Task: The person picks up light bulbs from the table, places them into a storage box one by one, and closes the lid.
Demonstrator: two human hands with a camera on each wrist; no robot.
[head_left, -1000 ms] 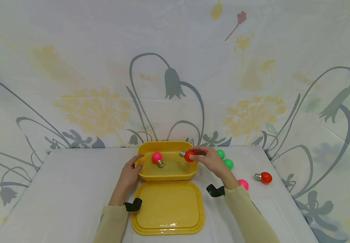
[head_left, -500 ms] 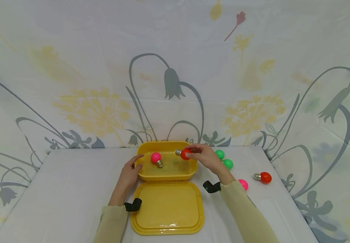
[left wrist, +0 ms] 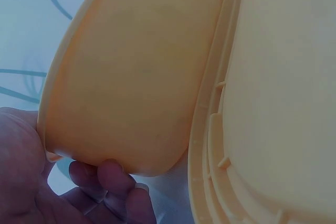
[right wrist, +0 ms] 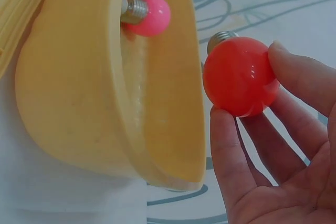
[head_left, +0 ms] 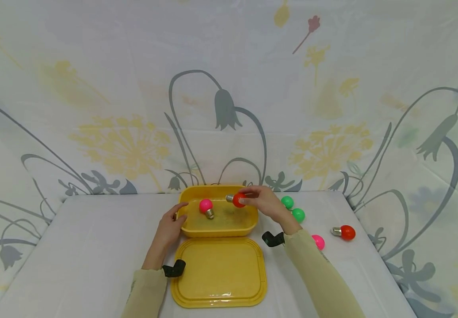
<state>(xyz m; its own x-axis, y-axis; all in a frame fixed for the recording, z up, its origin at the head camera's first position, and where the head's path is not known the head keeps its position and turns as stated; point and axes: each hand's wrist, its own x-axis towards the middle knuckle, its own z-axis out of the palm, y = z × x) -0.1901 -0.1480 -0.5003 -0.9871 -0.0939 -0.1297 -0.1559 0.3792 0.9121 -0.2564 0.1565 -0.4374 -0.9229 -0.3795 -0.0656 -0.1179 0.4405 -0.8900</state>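
Note:
A red light bulb (head_left: pixel 238 200) with a silver screw base is pinched at its globe by the thumb and fingers of my right hand (head_left: pixel 266 204), over the right part of a yellow plastic box (head_left: pixel 221 232). Its base points left. Inside the box lies a pink light bulb (head_left: pixel 206 206); the right wrist view shows that pink bulb (right wrist: pixel 155 15) past the box's rim. My left hand (head_left: pixel 170 227) grips the box's left end, and in the left wrist view its curled fingers (left wrist: pixel 113 179) lie against the end wall.
A yellow lid (head_left: pixel 219 271) lies flat in front of the box. To the right are two green bulbs (head_left: pixel 298 215), a second pink bulb (head_left: pixel 318 241) partly behind the right sleeve, and another red bulb (head_left: pixel 347 232). A patterned cloth (head_left: pixel 229 145) hangs behind the table.
My right hand has carried the red bulb a little to the left and slightly up, further over the box. The left hand has kept its place on the box.

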